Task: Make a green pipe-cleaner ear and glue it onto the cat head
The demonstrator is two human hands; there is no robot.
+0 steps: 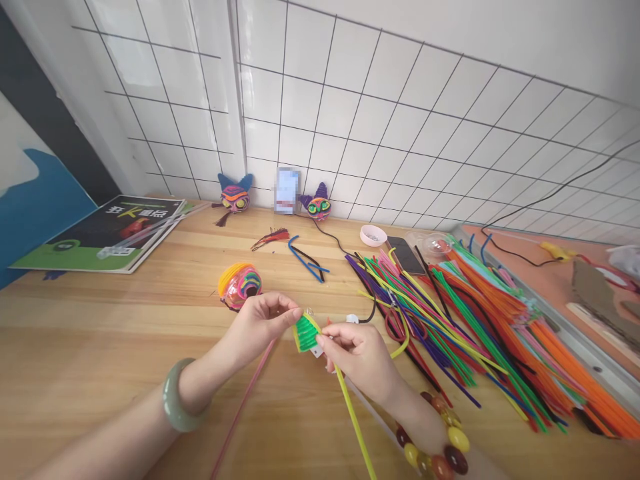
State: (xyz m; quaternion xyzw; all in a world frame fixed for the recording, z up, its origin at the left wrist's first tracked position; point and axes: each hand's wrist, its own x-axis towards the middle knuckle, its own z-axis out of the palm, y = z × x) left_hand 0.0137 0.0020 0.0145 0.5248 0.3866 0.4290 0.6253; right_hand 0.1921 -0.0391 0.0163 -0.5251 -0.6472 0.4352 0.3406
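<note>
A small green piece with a yellow edge [307,333] is held between both hands above the wooden table. My left hand [264,325] pinches its upper left corner between thumb and fingers. On its right side, my right hand [357,353] pinches the yellow edge, and a long yellow pipe cleaner [354,420] hangs from there toward the bottom of the view. A small white object, partly hidden, shows behind the piece. Just beyond my left hand sits a round striped ornament [240,285] in yellow, pink and blue.
Pipe cleaners [425,313] in many colours cover the right side of the table [100,373]. Behind them are a phone [406,256] and a pink bowl [373,235]. Two eared ornaments and a propped screen [287,191] stand by the tiled wall; books [115,233] lie at left.
</note>
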